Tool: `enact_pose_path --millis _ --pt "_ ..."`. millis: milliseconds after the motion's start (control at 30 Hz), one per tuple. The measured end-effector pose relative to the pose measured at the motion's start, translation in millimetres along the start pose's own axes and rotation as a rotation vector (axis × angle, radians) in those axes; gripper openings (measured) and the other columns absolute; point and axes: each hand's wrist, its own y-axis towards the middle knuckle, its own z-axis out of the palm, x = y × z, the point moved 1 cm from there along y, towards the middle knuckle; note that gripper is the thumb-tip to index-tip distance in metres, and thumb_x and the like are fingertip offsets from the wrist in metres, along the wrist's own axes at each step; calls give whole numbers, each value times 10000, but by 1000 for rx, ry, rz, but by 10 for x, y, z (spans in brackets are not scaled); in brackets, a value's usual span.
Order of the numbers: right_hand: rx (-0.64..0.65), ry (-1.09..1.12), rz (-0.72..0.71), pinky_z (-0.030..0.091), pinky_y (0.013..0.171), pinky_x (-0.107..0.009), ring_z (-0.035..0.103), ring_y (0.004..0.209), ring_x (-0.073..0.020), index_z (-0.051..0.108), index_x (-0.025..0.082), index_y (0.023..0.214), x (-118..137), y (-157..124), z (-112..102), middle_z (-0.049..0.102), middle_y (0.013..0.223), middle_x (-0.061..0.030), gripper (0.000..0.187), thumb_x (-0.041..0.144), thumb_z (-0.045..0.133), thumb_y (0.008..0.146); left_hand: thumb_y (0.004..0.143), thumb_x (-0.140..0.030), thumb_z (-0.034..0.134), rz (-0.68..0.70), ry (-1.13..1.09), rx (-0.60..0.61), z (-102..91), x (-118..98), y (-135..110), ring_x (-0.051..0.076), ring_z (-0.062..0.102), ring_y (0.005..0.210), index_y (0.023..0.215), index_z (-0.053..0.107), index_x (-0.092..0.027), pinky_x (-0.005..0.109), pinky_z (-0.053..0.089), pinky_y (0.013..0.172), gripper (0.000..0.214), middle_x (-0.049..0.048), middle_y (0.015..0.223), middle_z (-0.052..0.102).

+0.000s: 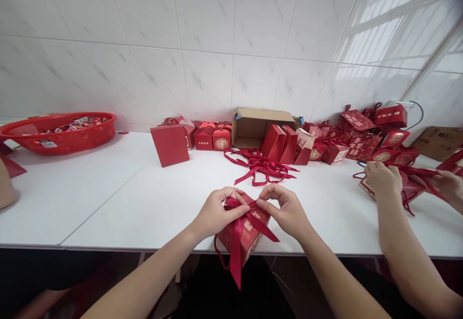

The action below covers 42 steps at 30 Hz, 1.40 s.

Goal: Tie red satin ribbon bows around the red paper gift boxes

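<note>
White table (108, 203); red boxes (213, 138); perhaps ribbons (262, 167)

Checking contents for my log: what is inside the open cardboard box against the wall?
The cardboard box lies on its side, opening toward the camera. Its visible interior shows bare cardboard. Two red boxes leaning in front cover its right part, so anything there is hidden.

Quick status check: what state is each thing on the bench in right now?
Left hand: pinching ribbon.
Right hand: pinching ribbon.
Red cardboard gift box: closed, at table edge.
Red satin ribbon: wrapped over box, tails hanging.
Brown cardboard carton: open, on its side.
Red plastic basket: partly filled.
</note>
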Motion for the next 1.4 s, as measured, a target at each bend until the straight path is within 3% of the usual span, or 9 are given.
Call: enact_pose_path --millis 267,467,733,900,1133,1400 --pt "-110 27 15 448 728 -290 569 722 -141 569 187 748 -102 -37 -41 592 728 -2 125 272 661 743 702 -311 678 -11 -29 19 -1 50 -15 229 591 1005 696 638 -158 351 416 922 159 87 1083 624" --pt "8 -155 -22 433 767 -314 553 818 -157 582 205 1018 -61 -49 -47 619 923 -43 232 350 535 843 765 -331 617 -20 -132 54 -25 48 -38 250 564 1078 777 622 -153 362 423 922 178 119 1142 617" --pt "49 -325 -136 410 646 -282 502 713 -148 539 188 694 31 -42 6 550 747 -23 209 356 590 808 739 -351 644 -36 -116 21 -2 8 -50 240 588 1043 755 619 -160 338 433 900 194 103 1117 635" --pt "-2 -314 -182 418 653 -286 516 691 -148 484 185 648 58 -20 78 565 720 -29 213 274 557 827 705 -358 676 -86 -93 -54 56 15 -40 228 596 1029 715 639 -170 314 436 887 192 85 1069 655" --pt "-41 -359 -236 411 618 -271 515 638 -134 447 188 631 33 -19 83 579 680 -23 218 223 530 830 689 -323 686 -88 -126 -70 79 35 -30 224 587 1044 656 637 -163 300 436 885 171 86 1030 665" --pt "-66 -271 -163 421 581 -271 516 635 -140 450 197 605 -27 6 64 579 694 -34 238 256 538 818 668 -306 694 -92 -154 -71 76 32 -49 259 596 1028 591 581 -159 360 422 914 201 99 1072 653"
